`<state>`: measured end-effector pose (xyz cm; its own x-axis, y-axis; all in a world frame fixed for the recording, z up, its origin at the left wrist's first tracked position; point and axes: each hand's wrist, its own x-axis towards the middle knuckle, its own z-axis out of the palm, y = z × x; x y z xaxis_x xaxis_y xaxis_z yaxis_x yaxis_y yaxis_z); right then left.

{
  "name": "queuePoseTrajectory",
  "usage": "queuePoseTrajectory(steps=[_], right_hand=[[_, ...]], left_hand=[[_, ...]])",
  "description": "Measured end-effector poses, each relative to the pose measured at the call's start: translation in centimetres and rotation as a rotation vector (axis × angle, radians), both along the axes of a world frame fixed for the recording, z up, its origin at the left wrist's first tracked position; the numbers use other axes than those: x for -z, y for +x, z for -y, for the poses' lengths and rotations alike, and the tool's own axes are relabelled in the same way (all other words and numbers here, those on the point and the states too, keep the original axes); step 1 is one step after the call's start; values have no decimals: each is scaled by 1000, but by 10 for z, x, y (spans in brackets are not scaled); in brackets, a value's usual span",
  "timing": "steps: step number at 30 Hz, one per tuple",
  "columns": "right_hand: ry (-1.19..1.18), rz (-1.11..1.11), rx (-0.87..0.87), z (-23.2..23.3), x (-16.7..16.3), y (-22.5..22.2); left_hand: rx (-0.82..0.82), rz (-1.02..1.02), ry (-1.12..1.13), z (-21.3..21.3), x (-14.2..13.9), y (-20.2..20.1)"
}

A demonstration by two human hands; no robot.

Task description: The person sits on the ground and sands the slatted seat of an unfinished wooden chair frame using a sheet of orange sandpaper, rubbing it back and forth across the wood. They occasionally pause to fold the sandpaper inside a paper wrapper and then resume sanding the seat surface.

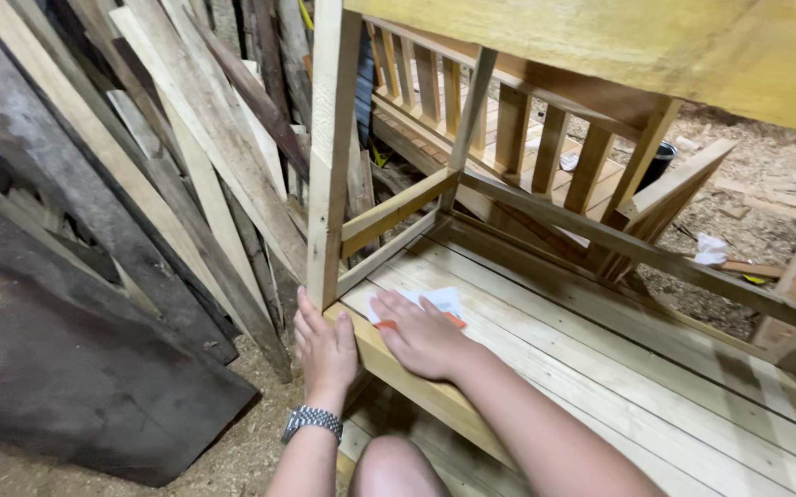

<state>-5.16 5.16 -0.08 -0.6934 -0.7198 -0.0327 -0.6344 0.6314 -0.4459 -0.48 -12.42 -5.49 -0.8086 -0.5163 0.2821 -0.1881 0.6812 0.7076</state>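
- Our right hand (pixel 426 333) lies flat, fingers spread, pressing a small white sheet with an orange edge (pixel 437 300), probably sandpaper, onto the slatted wooden deck (pixel 600 368); it is pinned under the palm rather than gripped, which suits rubbing along the boards.
- The sheet sits near the deck's front left corner, just beside the foot of the upright post (pixel 331 156).
- Our left hand (pixel 324 350), a metal wristwatch (pixel 311 421) on its wrist, rests open against the deck's front edge by the post's base, fingers extended and clasping nothing; it seems placed there to brace us and steady the frame.
- The pale furniture frame rises from the deck, with a low side rail (pixel 396 210) and a slatted back (pixel 508 120) further off.
- Rough planks (pixel 186 166) lean in a stack on the left, and a dark board (pixel 67 387) lies on the sawdust-covered floor (pixel 232 460).
- Our bare knee (pixel 396 468) shows at the bottom; we appear to crouch close.
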Motion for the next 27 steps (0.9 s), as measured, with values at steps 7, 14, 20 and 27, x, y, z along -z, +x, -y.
queuePoseTrajectory(steps=[7,14,20,27], right_hand=[[-45,-5,59,-10,5,9],[-48,-27,131,22,2,-7],[-39,-76,98,-32,9,22],[-18,-16,104,30,8,-14]], left_hand=[[-16,-32,6,0,7,-4],[-15,-20,23,-1,2,0],[-20,-28,-1,-3,4,-2],[-26,37,-38,1,6,-3]])
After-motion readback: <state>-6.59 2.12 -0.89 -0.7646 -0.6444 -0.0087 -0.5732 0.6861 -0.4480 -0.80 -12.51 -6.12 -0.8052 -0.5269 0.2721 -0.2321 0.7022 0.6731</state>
